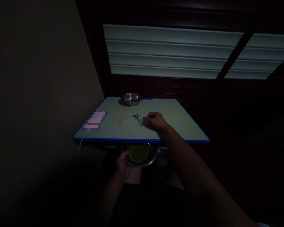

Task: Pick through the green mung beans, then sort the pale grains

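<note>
My left hand (pixel 123 165) grips the rim of a metal bowl (pixel 144 165), its thumb over the edge. The bowl sits below the table's front edge and has green beans (pixel 139 153) in it, perhaps mung beans. Over the table (pixel 175 121), my right hand (pixel 156 119) is closed on a small clear spoon-like tool (pixel 141 121), whose tip is at the tabletop. Beside that tip lies a little heap of dark bits (pixel 137 117). Farther left is a thin patch of pale grains (pixel 122 123).
A shiny metal bowl (pixel 132 99) stands at the table's back edge. On the left lies a blurred-out phone-like device (pixel 94 120) with a white cable (pixel 80 143) hanging over the edge. A wall (pixel 47 78) is on the left, and louvred panels (pixel 165 52) are behind.
</note>
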`<state>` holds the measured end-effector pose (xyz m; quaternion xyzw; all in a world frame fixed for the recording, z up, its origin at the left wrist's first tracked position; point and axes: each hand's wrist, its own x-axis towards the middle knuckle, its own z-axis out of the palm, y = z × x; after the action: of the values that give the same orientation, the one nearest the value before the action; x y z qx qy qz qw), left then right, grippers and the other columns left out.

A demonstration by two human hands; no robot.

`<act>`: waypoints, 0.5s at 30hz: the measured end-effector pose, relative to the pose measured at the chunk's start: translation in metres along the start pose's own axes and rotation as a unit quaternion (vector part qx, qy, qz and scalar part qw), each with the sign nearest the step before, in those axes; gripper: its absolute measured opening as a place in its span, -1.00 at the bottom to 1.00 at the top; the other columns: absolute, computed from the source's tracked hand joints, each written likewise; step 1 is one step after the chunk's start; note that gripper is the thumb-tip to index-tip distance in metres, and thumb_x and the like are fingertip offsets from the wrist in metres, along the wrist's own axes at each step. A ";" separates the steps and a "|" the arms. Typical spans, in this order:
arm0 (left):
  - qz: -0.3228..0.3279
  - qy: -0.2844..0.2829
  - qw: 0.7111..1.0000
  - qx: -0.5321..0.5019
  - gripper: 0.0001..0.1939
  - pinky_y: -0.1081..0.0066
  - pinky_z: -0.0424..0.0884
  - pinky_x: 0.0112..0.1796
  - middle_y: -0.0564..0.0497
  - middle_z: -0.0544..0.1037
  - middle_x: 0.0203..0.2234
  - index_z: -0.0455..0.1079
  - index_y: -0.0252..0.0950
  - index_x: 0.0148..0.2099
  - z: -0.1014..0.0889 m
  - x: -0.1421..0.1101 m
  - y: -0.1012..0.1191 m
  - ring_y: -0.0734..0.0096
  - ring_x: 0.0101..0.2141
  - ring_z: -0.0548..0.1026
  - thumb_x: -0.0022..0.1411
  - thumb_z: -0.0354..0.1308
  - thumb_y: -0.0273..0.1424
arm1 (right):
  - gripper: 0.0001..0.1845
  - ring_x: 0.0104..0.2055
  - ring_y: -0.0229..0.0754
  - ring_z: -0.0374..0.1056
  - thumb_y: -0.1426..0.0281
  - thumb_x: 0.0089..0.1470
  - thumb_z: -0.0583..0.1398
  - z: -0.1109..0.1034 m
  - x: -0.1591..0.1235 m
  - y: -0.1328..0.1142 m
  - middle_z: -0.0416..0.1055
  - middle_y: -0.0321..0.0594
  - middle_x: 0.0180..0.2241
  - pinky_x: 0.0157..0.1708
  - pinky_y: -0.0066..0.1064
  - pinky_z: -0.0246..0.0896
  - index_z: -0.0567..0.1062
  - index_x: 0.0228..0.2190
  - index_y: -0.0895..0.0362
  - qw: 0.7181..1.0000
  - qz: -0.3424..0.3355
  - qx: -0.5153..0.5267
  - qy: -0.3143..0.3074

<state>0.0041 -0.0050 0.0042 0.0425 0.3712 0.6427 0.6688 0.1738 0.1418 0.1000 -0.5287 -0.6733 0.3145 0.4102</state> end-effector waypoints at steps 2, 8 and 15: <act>-0.006 0.005 1.000 0.003 -0.72 0.07 0.44 -0.05 -0.12 0.64 -0.41 0.53 -0.38 -0.22 0.000 0.000 0.000 0.07 -0.20 0.59 -0.01 0.10 -0.51 | -0.89 -0.60 -0.36 0.09 0.36 -0.26 0.17 0.000 0.000 0.000 0.23 -0.38 -0.69 -0.58 -0.48 -0.03 0.37 -0.65 0.15 1.000 0.005 0.008 -0.024; -0.002 0.007 1.000 0.002 -0.73 0.08 0.45 -0.06 -0.12 0.64 -0.43 0.53 -0.37 -0.24 0.002 -0.001 -0.001 0.07 -0.22 0.59 -0.03 0.10 -0.52 | -0.85 -0.62 -0.38 0.08 0.34 -0.29 0.21 -0.005 -0.004 -0.009 0.25 -0.38 -0.68 -0.59 -0.49 -0.04 0.36 -0.64 0.16 0.993 0.030 0.023 -0.113; -0.008 -0.004 1.000 -0.007 -0.77 0.11 0.46 -0.07 -0.12 0.64 -0.44 0.52 -0.38 -0.29 0.003 -0.001 -0.001 0.08 -0.22 0.59 -0.03 0.10 -0.52 | -0.82 -0.64 -0.39 0.08 0.33 -0.26 0.24 -0.004 -0.020 -0.024 0.23 -0.38 -0.69 -0.61 -0.50 -0.07 0.38 -0.60 0.17 0.979 0.049 0.032 -0.196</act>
<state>0.0068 -0.0044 0.0064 0.0379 0.3644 0.6396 0.6758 0.1690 0.1163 0.1180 -0.4760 -0.7034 0.4528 0.2714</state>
